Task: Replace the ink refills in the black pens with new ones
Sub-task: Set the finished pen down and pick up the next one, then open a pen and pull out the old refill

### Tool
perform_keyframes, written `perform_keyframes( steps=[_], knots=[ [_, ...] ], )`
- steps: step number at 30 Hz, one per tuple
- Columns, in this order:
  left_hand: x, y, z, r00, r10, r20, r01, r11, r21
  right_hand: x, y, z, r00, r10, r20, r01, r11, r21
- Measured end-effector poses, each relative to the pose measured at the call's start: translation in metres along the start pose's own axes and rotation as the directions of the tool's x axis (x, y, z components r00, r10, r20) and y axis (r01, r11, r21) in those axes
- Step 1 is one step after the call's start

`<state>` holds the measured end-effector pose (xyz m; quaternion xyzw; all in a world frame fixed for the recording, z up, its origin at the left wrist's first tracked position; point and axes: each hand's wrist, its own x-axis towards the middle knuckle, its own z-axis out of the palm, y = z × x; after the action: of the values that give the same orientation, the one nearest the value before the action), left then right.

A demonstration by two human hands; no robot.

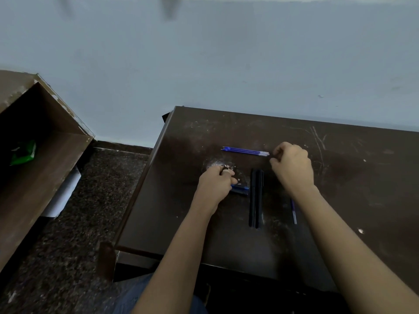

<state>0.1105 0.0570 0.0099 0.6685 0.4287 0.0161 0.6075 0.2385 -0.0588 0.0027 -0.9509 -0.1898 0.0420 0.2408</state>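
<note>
Blue ink refills (246, 151) lie side by side at the far middle of the dark table (351, 177). My right hand (292, 166) hovers at their clear right ends, fingers curled and pinched; whether it touches a refill is unclear. Two black pens (256, 198) lie parallel, pointing away from me, between my hands. My left hand (216, 182) is closed on a black pen barrel (240, 189) with blue showing, which sticks out to the right. One loose refill (293, 211) lies partly hidden under my right forearm.
The table's left edge (145, 177) drops to a speckled dark floor (90, 211). An open brown cabinet (45, 143) stands at the left with a green packet (23, 152) inside. A pale blue wall (226, 64) backs the table.
</note>
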Motion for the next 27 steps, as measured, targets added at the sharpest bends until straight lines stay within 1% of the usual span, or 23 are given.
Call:
perform_keyframes(
  steps=[1, 3, 5, 6, 9, 13, 16, 17, 18, 19, 20, 21, 22, 23, 24, 25, 27],
  knots=[
    [-0.002, 0.001, 0.000, 1.000, -0.001, 0.005, 0.001, 1.000, -0.014, -0.005, 0.005, -0.006, 0.996, 0.082, 0.029, -0.080, 0.995, -0.064],
    [-0.004, 0.002, 0.001, 1.000, 0.003, 0.013, -0.003, 1.000, -0.018, -0.013, 0.013, -0.018, 0.960, 0.258, 0.107, -0.237, 0.955, -0.178],
    [-0.004, 0.002, 0.001, 1.000, 0.000, 0.027, 0.000, 1.000, 0.002, -0.021, 0.020, -0.024, 0.909, 0.370, 0.192, -0.320, 0.914, -0.248],
    [-0.004, 0.002, 0.001, 1.000, 0.004, 0.031, -0.004, 1.000, 0.019, -0.024, 0.023, -0.025, 0.889, 0.392, 0.235, -0.331, 0.906, -0.263],
    [-0.002, 0.001, 0.002, 0.999, 0.018, 0.039, -0.020, 0.998, 0.064, -0.030, 0.028, -0.021, 0.863, 0.401, 0.307, -0.327, 0.907, -0.266],
    [0.001, 0.001, 0.003, 0.999, 0.009, 0.040, -0.013, 0.995, 0.101, -0.032, 0.031, -0.011, 0.871, 0.388, 0.303, -0.329, 0.917, -0.227],
    [0.003, -0.003, 0.003, 0.996, 0.038, 0.082, -0.047, 0.992, 0.116, -0.029, 0.033, -0.010, 0.878, 0.353, 0.324, -0.314, 0.935, -0.167],
    [0.003, -0.004, 0.003, 0.993, 0.050, 0.104, -0.063, 0.991, 0.122, -0.027, 0.034, -0.010, 0.891, 0.321, 0.320, -0.301, 0.947, -0.109],
    [0.003, -0.006, 0.003, 0.990, 0.061, 0.124, -0.077, 0.989, 0.128, -0.026, 0.036, -0.010, 0.911, 0.277, 0.304, -0.288, 0.957, -0.007],
    [0.004, -0.008, 0.002, 0.988, 0.070, 0.138, -0.089, 0.987, 0.134, -0.026, 0.035, -0.010, 0.930, 0.236, 0.284, -0.283, 0.949, 0.140],
    [0.004, -0.009, 0.002, 0.985, 0.078, 0.151, -0.100, 0.985, 0.141, -0.027, 0.032, -0.011, 0.942, 0.207, 0.264, -0.288, 0.903, 0.320],
    [0.004, -0.010, 0.002, 0.983, 0.089, 0.164, -0.113, 0.983, 0.146, -0.028, 0.027, -0.012, 0.954, 0.185, 0.238, -0.285, 0.811, 0.511],
    [0.005, -0.010, 0.003, 0.980, 0.099, 0.175, -0.126, 0.980, 0.152, -0.031, 0.021, -0.013, 0.964, 0.164, 0.207, -0.262, 0.687, 0.678],
    [0.005, -0.011, 0.003, 0.977, 0.107, 0.186, -0.137, 0.978, 0.159, -0.033, 0.014, -0.014, 0.973, 0.146, 0.178, -0.229, 0.559, 0.796],
    [0.004, -0.010, 0.004, 0.975, 0.113, 0.193, -0.146, 0.975, 0.166, -0.035, 0.008, -0.014, 0.980, 0.130, 0.153, -0.196, 0.460, 0.866],
    [0.004, -0.010, 0.005, 0.973, 0.120, 0.199, -0.155, 0.973, 0.169, -0.036, 0.002, -0.014, 0.984, 0.113, 0.137, -0.171, 0.395, 0.903],
    [0.004, -0.011, 0.005, 0.968, 0.140, 0.208, -0.176, 0.971, 0.164, -0.039, -0.007, -0.012, 0.990, 0.083, 0.116, -0.137, 0.339, 0.931]
  ],
)
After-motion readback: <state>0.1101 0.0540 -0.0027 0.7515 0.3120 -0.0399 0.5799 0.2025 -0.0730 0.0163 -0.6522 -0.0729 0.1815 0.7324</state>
